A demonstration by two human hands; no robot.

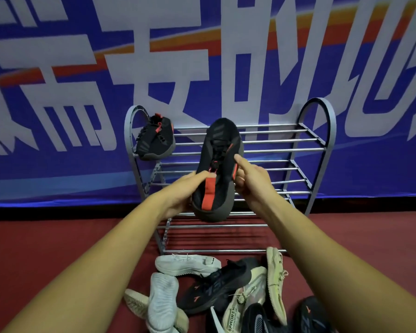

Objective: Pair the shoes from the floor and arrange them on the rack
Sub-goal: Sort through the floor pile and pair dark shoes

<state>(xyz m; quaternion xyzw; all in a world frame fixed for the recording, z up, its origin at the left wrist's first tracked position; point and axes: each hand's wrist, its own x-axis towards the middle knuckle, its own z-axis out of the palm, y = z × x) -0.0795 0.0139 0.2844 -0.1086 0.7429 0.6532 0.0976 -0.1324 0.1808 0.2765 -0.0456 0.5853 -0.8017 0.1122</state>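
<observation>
Holding the black-and-red shoe (216, 145) off the floor (46, 248) with both hands, you had it in front of the rack (318, 101), toe pointing up toward the top shelf, heel nearest you. Left hand (178, 195): fingers (199, 175) curled round the heel's left side. Right hand (252, 181): fingers (240, 159) pinched the collar's right edge. Its matching shoe (155, 139) sat at the left end of the top shelf, tilted. On the floor by the rack's front edge lay a loose heap: two white shoes (187, 264), a black shoe with an orange mark (216, 284), and beige shoes (275, 280), overlapping. The other shelves' contents were partly hidden by your arms.
</observation>
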